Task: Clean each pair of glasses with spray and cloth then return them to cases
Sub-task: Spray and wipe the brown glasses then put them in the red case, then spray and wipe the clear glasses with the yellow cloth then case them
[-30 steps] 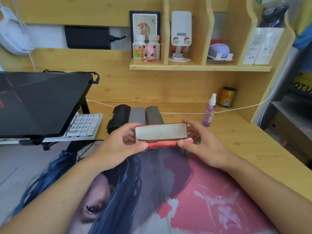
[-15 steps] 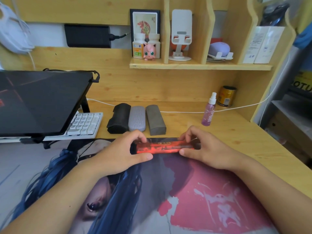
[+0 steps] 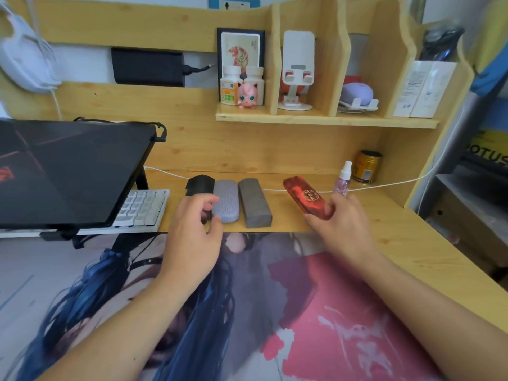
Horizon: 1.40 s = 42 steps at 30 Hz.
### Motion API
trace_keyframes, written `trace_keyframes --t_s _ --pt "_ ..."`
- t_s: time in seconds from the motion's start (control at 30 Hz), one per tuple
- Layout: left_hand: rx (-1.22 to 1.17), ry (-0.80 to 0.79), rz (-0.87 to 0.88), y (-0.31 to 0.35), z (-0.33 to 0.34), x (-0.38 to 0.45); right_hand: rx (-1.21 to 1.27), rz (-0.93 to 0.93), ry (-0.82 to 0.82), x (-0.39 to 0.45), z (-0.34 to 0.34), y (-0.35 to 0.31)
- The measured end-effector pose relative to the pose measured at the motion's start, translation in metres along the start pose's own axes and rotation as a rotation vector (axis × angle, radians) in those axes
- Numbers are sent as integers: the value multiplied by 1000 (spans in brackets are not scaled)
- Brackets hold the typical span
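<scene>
Half a second ago I had both hands on the red case (image 3: 305, 198), closed and lying crosswise at the near middle of the desk (image 3: 398, 237), on the far edge of the printed mat (image 3: 275, 312). Now it has gone to the back of the desk, toward the right rear corner, lying at a slant on the bare wood with its far end near the white cable (image 3: 384, 185) and just left of the spray bottle (image 3: 343, 180). My right hand (image 3: 343, 229) has followed it and holds its near end, fingers curled round that end. My left hand (image 3: 192, 235) has let go and moved left; its grip is loose and holds nothing, fingers half curled over the near ends of the black case (image 3: 200, 184) and the light grey case (image 3: 225, 202). I cannot tell whether the fingertips touch them.

The red case is shut, a glossy translucent red with darker mottling and a round gold emblem on its lid. The dark grey case (image 3: 254, 204) sits between it and the light grey one, apart from it, and has not moved; all three in that row are closed.
</scene>
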State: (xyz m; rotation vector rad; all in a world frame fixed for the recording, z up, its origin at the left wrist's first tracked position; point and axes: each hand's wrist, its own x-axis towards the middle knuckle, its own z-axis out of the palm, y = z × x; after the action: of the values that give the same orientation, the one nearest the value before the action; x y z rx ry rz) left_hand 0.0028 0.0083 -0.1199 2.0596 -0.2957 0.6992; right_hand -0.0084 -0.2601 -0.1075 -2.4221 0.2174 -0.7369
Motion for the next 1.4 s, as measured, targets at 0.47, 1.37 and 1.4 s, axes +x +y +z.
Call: trace_keyframes --t_s 0.47,1.37,1.4 --pt "4 -100 -41 -12 4 0 -176 2 -152 4 51 -36" --pt "-6 -120 -41 -8 4 2 -282 17 -309 8 77 -99" --pt "-19 -122 -48 -7 3 1 -167 80 -317 11 68 -99"
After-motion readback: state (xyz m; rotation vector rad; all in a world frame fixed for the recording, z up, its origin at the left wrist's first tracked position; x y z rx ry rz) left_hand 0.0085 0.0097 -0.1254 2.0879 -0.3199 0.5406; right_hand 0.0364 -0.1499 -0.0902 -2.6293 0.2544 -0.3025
